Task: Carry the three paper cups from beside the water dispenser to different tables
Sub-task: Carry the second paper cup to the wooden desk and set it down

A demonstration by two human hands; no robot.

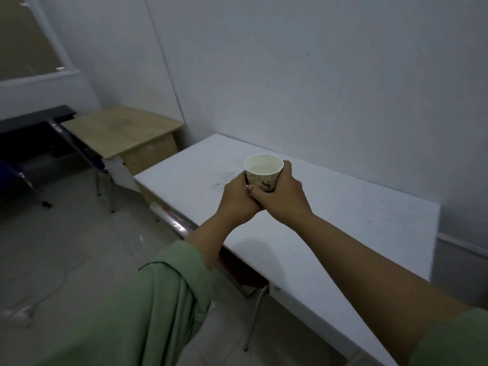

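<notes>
The paper cup (263,172) is held upright in both hands over the white table (343,220), toward the table's far side near the wall (317,75). The left hand (239,200) wraps the cup's lower left wall and the right hand (281,198) closes round its right side, a fingertip reaching almost to the rim; the two hands meet in front of the cup. Whether its base touches the tabletop cannot be told, since the hands hide it.

The inside shows a pale level surface, which is probably water, though the dim view leaves this unsure. If so, the cup will be light but top-sensitive: thin paper walls give under pressure, and a squeeze near the middle would narrow the mouth and push liquid over the edge. The best hold is low on the wall, near the stiffer base, or lightly just under the rolled rim, which also resists bending. The printed outer surface looks dry and should not slip. It should be kept level and lowered straight to the table, and the fingers eased off evenly so that it does not tip.
</notes>
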